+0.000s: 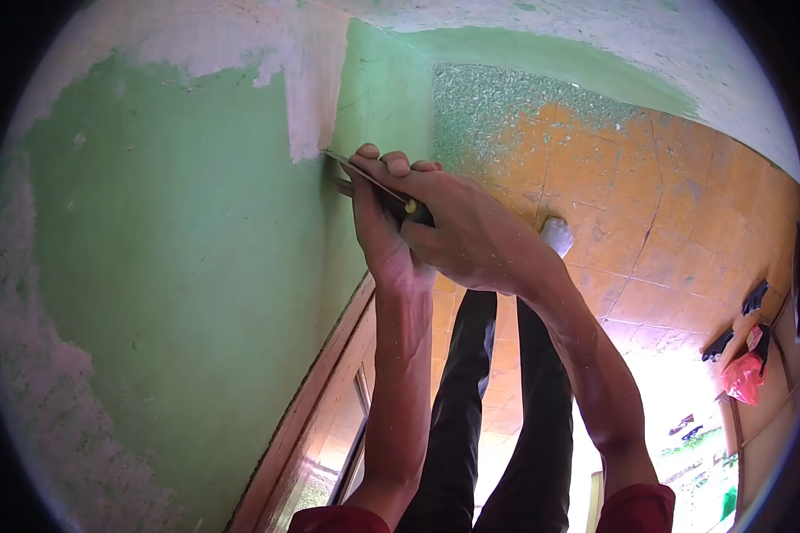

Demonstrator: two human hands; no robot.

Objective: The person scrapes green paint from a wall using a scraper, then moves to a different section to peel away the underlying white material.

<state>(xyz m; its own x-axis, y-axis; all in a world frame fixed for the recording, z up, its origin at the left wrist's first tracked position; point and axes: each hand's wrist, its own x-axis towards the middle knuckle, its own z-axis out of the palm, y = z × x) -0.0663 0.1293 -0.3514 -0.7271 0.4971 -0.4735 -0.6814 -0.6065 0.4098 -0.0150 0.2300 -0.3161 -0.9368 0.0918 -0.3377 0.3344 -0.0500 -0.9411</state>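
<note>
A flat-bladed scraper (373, 180) is gripped in the right hand (458, 218), its long axis slanted up-left toward the lower end of the pale strip (310, 115) on the green wall (178, 240); the left hand (380, 226) is placed beneath, nearer the wall, its grip unclear

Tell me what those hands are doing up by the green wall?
A person's right hand grips a flat-bladed tool, with the left hand up against it too. Its tip is near the lower end of a pale strip on the green wall. Most of that wall is green, with other pale patches, and little bits lie scattered on the orange floor.
</note>
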